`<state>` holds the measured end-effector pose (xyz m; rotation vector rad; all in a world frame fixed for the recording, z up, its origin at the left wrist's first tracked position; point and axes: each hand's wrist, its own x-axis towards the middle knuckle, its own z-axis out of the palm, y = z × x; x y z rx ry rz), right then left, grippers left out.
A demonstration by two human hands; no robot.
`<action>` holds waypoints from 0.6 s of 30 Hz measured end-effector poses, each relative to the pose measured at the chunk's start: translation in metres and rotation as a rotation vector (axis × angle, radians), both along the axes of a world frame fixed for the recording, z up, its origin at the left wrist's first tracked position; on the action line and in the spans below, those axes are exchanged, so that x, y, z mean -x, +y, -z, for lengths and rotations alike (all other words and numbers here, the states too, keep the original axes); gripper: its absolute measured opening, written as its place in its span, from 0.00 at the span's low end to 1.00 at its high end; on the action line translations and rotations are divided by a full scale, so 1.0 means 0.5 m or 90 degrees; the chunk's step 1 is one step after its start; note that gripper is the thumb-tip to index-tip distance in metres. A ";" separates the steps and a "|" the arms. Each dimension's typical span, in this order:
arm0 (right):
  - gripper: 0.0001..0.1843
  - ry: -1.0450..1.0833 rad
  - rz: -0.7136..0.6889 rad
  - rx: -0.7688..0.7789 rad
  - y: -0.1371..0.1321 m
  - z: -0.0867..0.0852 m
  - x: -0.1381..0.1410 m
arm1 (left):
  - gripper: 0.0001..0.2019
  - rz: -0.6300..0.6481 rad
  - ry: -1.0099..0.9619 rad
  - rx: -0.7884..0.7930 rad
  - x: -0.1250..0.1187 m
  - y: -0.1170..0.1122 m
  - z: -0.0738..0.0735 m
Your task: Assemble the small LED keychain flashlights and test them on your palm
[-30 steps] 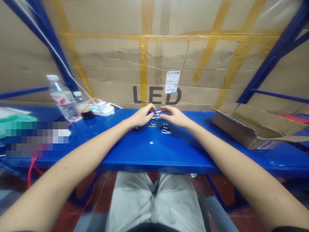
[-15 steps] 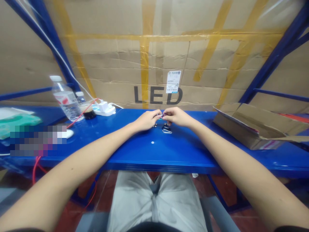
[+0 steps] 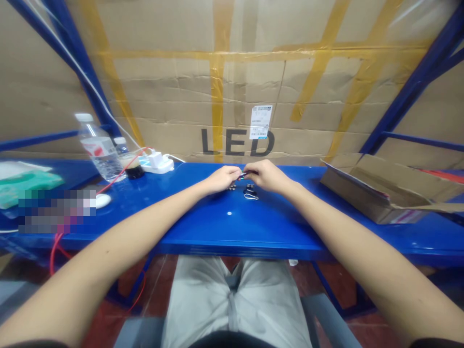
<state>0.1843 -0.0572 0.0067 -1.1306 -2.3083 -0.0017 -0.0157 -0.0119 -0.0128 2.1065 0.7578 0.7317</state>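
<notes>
Over the far middle of the blue table [image 3: 232, 232], my left hand [image 3: 222, 179] and my right hand [image 3: 267, 176] meet, both with fingers closed. Between their fingertips is a small dark shiny object [image 3: 243, 175] with coloured glints; its kind is too small to make out and the fingers partly cover it. Just below my right hand, a black binder clip [image 3: 250, 194] with silver wire handles lies on the table. Small metallic pieces [image 3: 232, 186] sit under the fingers of my left hand, partly hidden.
To the left stand a water bottle [image 3: 98, 150], a smaller bottle of dark liquid [image 3: 133, 169] and a white power strip [image 3: 159, 165] with cables. An open cardboard box [image 3: 366, 198] is at the right. Large taped cardboard [image 3: 163, 106] closes off the back.
Both hands stay together at nearly the same spot. The right fingers have shifted and turned slightly around the small object, and more of the metallic pieces below shows.
</notes>
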 end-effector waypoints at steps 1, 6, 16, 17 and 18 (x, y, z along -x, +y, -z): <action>0.10 -0.012 0.007 -0.013 -0.002 -0.001 0.001 | 0.16 0.006 -0.018 0.061 -0.001 0.000 0.000; 0.14 -0.083 0.042 -0.078 -0.009 -0.003 0.003 | 0.16 0.056 -0.123 0.311 -0.002 -0.008 -0.003; 0.14 -0.076 0.040 -0.119 -0.009 -0.009 0.004 | 0.16 0.073 -0.127 0.368 0.009 -0.009 -0.018; 0.14 -0.057 0.041 -0.111 -0.006 -0.008 0.003 | 0.15 0.071 -0.127 0.356 0.009 -0.008 -0.018; 0.13 -0.037 0.041 -0.101 -0.003 -0.006 0.001 | 0.14 0.073 -0.132 0.344 0.010 -0.006 -0.018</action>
